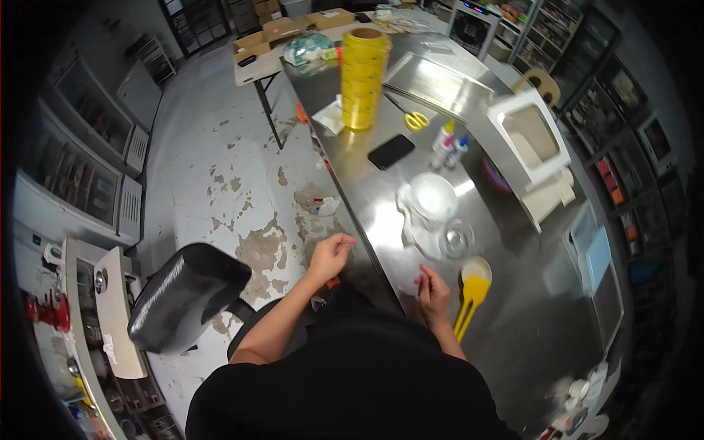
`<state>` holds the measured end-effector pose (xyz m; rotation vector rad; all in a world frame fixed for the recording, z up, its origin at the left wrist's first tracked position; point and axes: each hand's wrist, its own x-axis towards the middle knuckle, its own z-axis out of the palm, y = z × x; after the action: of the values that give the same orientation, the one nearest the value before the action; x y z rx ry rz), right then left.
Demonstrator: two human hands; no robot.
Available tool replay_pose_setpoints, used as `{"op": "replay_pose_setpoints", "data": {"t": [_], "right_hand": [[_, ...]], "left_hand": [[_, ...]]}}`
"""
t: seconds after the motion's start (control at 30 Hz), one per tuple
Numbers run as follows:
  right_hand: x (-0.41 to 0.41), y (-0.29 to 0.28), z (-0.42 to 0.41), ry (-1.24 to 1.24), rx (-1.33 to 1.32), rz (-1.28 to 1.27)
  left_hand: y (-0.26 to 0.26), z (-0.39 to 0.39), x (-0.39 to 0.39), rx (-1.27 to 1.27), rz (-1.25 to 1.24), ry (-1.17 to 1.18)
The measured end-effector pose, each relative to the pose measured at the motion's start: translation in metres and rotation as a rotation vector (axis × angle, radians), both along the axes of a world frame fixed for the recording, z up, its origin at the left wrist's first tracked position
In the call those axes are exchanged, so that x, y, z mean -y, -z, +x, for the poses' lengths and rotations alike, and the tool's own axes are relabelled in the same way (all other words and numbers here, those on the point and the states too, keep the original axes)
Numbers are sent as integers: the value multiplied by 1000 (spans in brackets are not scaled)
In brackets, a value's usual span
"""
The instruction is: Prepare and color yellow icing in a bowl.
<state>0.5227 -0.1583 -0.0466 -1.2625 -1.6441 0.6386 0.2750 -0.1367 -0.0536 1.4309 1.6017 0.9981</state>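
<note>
My left hand [331, 256] hovers by the near long edge of the stainless-steel table [528, 308], with fingers loosely bent and no object visible in it. Over the tabletop is my right hand [433, 291], its fingers partly curled and nothing seen in them. Just right of it lies a yellow silicone utensil [474, 291], its head against a small pale round dish [476, 267]. Beyond that hand stands a clear glass bowl [457, 240]. A white bowl [434, 196] rests on a crumpled white cloth [419, 235] beside the glass bowl.
Farther along the table are a black phone [391, 152], small dropper bottles [450, 146], yellow-handled scissors [416, 120], a tall yellow film roll [362, 82] and a metal tray [437, 85]. A white windowed box [531, 137] stands right. A black chair [187, 297] is at left.
</note>
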Motion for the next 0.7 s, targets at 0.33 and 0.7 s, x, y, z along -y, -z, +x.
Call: {"op": "replay_pose_setpoints", "data": {"t": [0.33,0.7], "right_hand": [[-126,-7,-181,-315,222,-168],[-211,-2,-376,-868,312,-167]], "left_hand": [[-15,-164,-60,54,159,-445],[-14,-270,-25,27,54,-593]]}}
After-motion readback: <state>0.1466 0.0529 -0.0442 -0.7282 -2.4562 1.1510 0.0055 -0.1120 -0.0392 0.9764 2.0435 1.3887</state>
